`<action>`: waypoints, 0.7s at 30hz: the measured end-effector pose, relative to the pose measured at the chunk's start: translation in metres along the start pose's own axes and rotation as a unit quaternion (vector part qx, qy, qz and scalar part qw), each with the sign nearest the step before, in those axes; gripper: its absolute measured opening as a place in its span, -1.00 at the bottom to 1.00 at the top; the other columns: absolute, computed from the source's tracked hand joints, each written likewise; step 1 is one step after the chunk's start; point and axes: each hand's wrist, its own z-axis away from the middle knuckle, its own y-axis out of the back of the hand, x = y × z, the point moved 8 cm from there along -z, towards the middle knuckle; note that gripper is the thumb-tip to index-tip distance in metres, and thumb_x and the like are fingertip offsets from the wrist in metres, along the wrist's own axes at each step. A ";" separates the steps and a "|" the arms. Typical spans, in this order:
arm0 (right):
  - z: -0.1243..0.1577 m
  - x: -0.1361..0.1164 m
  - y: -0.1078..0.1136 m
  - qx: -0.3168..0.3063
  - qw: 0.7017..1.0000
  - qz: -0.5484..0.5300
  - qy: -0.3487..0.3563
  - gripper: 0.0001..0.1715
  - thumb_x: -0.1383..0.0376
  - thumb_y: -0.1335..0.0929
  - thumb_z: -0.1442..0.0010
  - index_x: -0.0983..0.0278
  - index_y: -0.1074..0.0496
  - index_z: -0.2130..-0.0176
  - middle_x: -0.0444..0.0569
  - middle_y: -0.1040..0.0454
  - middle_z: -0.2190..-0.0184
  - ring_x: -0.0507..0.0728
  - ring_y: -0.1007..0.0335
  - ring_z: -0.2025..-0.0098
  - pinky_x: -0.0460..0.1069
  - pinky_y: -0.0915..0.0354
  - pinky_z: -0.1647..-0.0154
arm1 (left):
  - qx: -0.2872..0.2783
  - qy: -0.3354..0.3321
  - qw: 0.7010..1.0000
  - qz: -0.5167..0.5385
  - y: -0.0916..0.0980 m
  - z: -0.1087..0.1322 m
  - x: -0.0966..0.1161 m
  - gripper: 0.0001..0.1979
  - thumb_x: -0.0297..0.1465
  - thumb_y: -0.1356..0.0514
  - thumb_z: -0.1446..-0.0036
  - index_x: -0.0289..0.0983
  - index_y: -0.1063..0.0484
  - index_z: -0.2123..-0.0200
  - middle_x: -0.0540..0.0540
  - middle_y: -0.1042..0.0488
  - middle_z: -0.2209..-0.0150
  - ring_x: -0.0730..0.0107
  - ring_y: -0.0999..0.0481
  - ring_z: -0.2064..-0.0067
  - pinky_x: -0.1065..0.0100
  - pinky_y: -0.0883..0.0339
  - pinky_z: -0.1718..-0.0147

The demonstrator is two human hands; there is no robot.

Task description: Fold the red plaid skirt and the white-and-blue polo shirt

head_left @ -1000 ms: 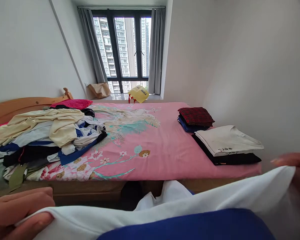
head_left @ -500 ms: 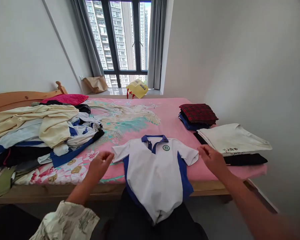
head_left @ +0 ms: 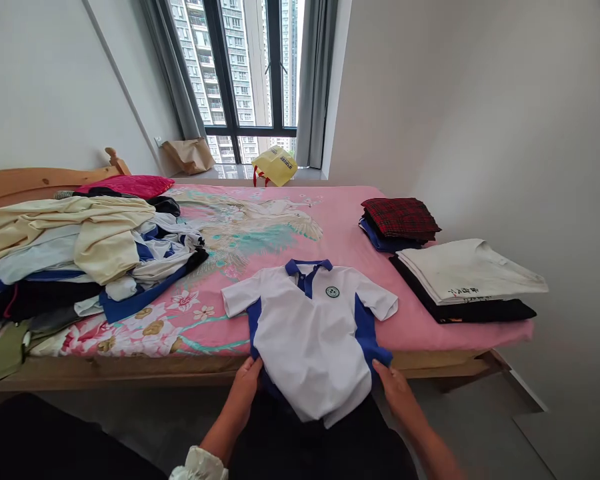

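A white polo shirt (head_left: pixel 313 333) with a blue collar, blue side panels and a round green badge lies front up, its upper part on the bed's near edge. The lower part hangs over that edge towards my lap. My left hand (head_left: pixel 245 387) grips the shirt's left side at the blue panel, low down. On the opposite side, my right hand (head_left: pixel 395 390) pinches the other blue panel near the hem. Both sleeves are spread out flat on the pink bedsheet (head_left: pixel 345 220).
A large heap of mixed clothes (head_left: pixel 80 260) covers the bed's left side. To the right sit a folded white shirt (head_left: pixel 470 270) on black garments and a red plaid garment (head_left: pixel 403 219) on blue ones. A yellow bag (head_left: pixel 275 167) and a brown paper bag (head_left: pixel 187 157) rest by the window.
Both hands have moved from beside the sleeves down and inward, and have taken hold of the shirt's lower sides. The hem has risen and spread slightly.
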 end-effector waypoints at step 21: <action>0.130 0.088 0.026 -0.033 0.992 0.106 0.052 -0.43 0.18 -0.30 0.03 0.15 -0.31 -0.02 0.07 -0.35 -0.04 0.27 -0.28 -0.10 0.13 -0.27 -0.06 | -0.055 -0.315 0.784 -0.532 0.042 0.137 -0.033 -0.74 -0.43 -0.13 -0.03 -0.08 -0.49 0.21 -0.15 -0.42 -0.03 0.13 -0.39 -0.07 0.14 -0.34 0.00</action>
